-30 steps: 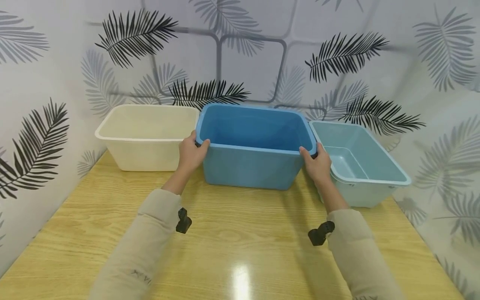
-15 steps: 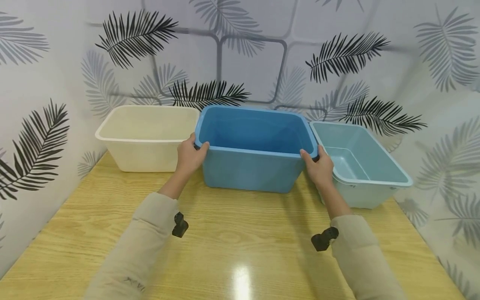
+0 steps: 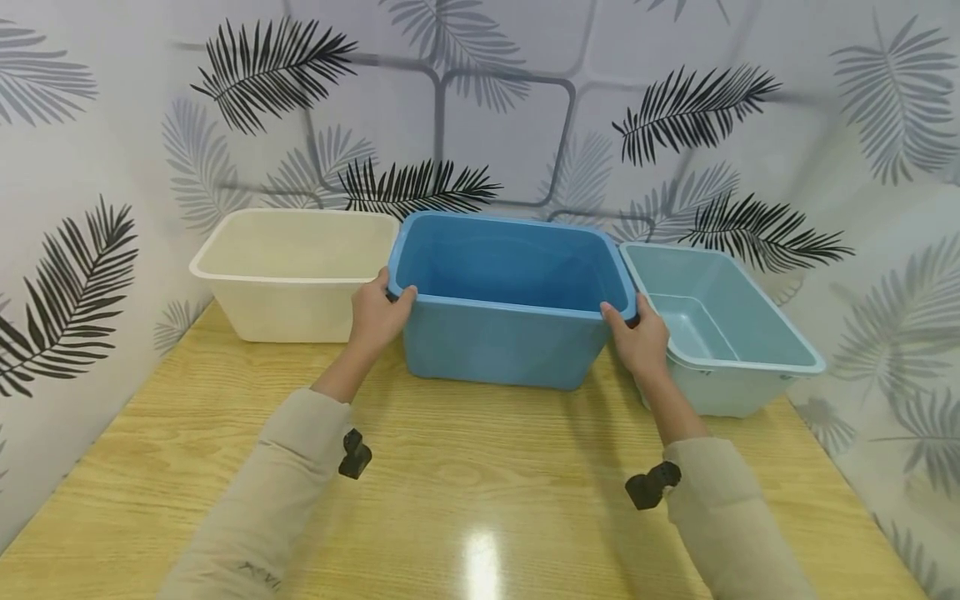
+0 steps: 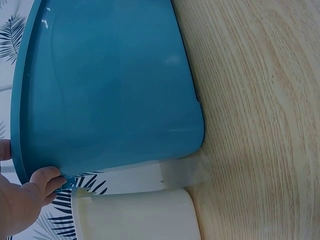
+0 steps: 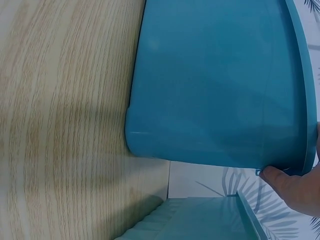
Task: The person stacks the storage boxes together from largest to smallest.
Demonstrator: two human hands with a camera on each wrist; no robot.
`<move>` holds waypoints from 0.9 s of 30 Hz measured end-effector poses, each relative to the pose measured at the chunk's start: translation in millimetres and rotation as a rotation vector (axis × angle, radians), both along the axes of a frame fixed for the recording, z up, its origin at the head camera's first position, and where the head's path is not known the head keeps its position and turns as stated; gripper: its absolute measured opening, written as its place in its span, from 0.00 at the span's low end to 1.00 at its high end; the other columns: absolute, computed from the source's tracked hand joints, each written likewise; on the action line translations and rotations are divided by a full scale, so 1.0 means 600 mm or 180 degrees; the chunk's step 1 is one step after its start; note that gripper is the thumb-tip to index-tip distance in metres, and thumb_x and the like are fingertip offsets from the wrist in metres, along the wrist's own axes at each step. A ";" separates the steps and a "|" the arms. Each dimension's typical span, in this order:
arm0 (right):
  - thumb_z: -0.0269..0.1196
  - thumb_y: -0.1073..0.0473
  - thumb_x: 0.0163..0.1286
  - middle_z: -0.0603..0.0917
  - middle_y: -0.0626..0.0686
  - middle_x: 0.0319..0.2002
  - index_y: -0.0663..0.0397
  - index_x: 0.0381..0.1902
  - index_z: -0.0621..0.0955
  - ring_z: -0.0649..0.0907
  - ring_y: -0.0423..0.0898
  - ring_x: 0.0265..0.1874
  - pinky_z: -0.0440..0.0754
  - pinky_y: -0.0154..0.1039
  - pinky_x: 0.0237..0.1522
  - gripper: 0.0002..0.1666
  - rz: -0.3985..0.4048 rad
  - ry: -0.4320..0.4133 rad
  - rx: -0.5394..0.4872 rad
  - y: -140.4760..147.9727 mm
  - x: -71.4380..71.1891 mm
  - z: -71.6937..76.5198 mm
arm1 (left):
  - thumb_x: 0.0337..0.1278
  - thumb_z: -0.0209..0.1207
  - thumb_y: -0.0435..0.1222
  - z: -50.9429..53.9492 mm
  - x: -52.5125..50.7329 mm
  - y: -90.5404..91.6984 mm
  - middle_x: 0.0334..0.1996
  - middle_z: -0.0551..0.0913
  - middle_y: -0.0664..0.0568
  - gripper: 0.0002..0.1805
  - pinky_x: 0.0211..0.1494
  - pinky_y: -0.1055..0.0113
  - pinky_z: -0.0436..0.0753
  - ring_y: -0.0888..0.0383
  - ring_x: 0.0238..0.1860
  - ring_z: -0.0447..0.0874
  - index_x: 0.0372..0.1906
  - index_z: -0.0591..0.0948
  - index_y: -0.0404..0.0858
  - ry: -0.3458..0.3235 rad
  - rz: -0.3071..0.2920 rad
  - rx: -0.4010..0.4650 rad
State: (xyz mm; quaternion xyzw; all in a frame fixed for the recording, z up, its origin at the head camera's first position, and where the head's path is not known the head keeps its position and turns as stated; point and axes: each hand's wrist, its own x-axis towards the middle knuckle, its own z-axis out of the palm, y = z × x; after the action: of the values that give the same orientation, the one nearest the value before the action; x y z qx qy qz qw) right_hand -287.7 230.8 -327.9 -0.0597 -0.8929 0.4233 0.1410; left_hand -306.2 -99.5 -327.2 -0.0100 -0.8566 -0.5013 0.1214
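A deep blue plastic bin (image 3: 495, 346) stands between two other bins on the wooden table. My left hand (image 3: 377, 312) grips its near left corner, thumb over the rim and fingers beneath the edge. At the near right corner my right hand (image 3: 641, 337) holds the rim the same way. In the left wrist view the left hand (image 4: 25, 200) has its fingers curled under the blue rim. The right wrist view shows the right hand (image 5: 295, 187) at the opposite corner. The blue bin's inside looks bare in the head view.
A cream bin (image 3: 292, 312) stands close on the left. On the right is a shallower pale green-blue basin (image 3: 731, 387), set at an angle. The wooden table (image 3: 480, 467) spreads out in front, and a leaf-patterned wall covering (image 3: 502, 125) rises behind.
The blue bin has shifted slightly toward me, with both hands still gripping its corners. Both forearms have drawn back and a little outward. The cream bin and the pale basin stay put.
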 end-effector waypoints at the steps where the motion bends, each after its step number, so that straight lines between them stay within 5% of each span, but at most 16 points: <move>1: 0.53 0.47 0.69 0.55 0.67 0.70 0.68 0.70 0.52 0.57 0.59 0.70 0.58 0.49 0.70 0.43 -0.0002 0.0002 0.0000 0.000 0.001 0.000 | 0.62 0.50 0.40 0.000 0.000 0.000 0.65 0.66 0.37 0.31 0.64 0.51 0.70 0.43 0.66 0.65 0.66 0.61 0.28 0.0012 0.0001 -0.0007; 27: 0.55 0.48 0.68 0.65 0.70 0.64 0.67 0.69 0.57 0.66 0.60 0.65 0.66 0.51 0.65 0.41 -0.0005 0.0130 0.0049 -0.006 0.021 -0.002 | 0.61 0.51 0.39 0.001 0.022 -0.009 0.61 0.71 0.35 0.27 0.59 0.50 0.74 0.42 0.62 0.71 0.62 0.67 0.27 0.0121 -0.0007 -0.0139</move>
State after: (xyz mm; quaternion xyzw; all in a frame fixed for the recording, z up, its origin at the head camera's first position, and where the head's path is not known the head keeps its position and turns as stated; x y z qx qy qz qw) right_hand -275.1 227.2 -329.4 -0.0507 -0.8930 0.4175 0.1600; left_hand -293.0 -104.8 -326.6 -0.0231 -0.8649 -0.4824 0.1369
